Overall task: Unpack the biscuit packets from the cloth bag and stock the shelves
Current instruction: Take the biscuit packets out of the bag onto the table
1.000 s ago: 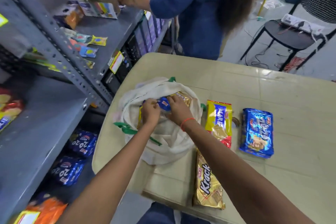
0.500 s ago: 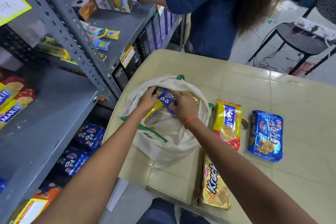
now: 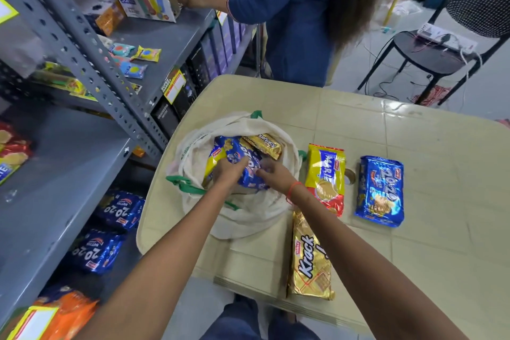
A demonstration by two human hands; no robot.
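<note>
A white cloth bag (image 3: pixel 190 146) with green handles lies open on the beige table (image 3: pixel 414 229). Inside it, my left hand (image 3: pixel 227 171) and my right hand (image 3: pixel 273 175) both grip a blue 20-20 biscuit packet (image 3: pixel 240 159), lifted partly out of the bag. A gold Krackjack packet (image 3: pixel 266 145) and a yellow packet (image 3: pixel 210 167) stay in the bag. On the table lie a yellow Marie packet (image 3: pixel 325 174), a blue 20-20 packet (image 3: pixel 380 190) and a gold Krackjack packet (image 3: pixel 310 262).
A grey metal shelf rack (image 3: pixel 69 163) stands at the left, with blue 20-20 packets (image 3: pixel 121 210) on a lower shelf and Marie packets (image 3: pixel 11 154) higher. Another person (image 3: pixel 298 16) in blue works at the rack beyond the table. A black chair (image 3: pixel 441 52) stands far right.
The blue 20-20 packet has risen further out of the bag in both my hands, uncovering the gold and yellow packets beneath.
</note>
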